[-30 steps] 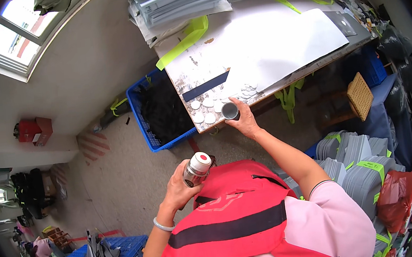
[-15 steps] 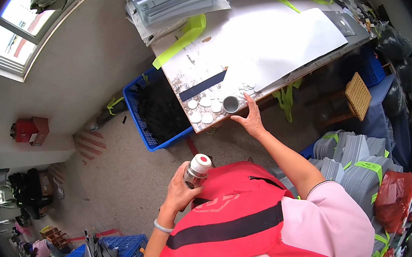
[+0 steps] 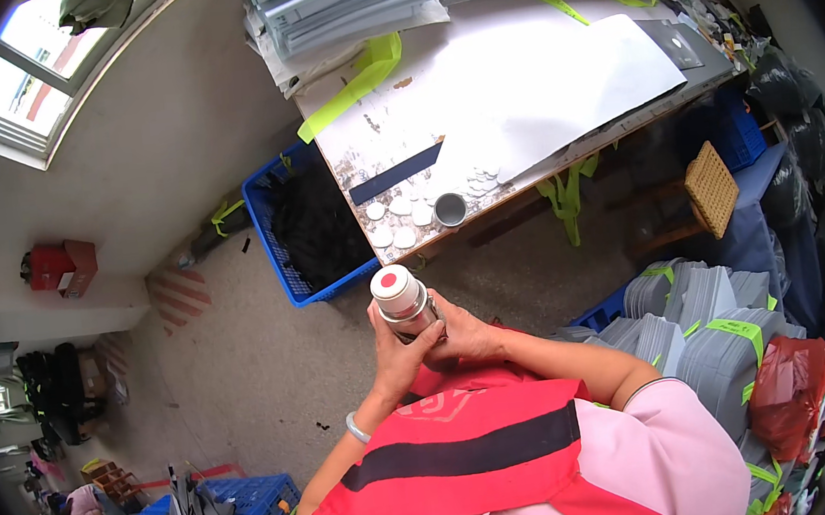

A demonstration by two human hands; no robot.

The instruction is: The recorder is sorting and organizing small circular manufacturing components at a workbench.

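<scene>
A flask (image 3: 399, 299) with a white lid and a red dot on top stands upright in front of my apron. My left hand (image 3: 394, 352) is closed around its body from the left. From the other side, my right hand (image 3: 465, 330) also wraps the body, below the lid. Beyond them, a small grey cup (image 3: 449, 210), open at the top, rests on the near corner of the white worktable (image 3: 333, 125). Beside the cup lie several white round discs (image 3: 382, 236). A dark blue strip (image 3: 398, 171) lies behind the discs.
A blue crate (image 3: 263, 228) of black material stands left of the table. Paper sheets (image 3: 606, 86) and a stack of pale sheets (image 3: 346, 8) lie on the tabletop. Bundled grey pieces (image 3: 720, 356) and a red bag (image 3: 791, 399) are at my right, near a woven stool (image 3: 712, 189).
My right hand has left the cup on the table and come back to grip the flask. The flask has moved slightly up in the picture, now held by both hands.
</scene>
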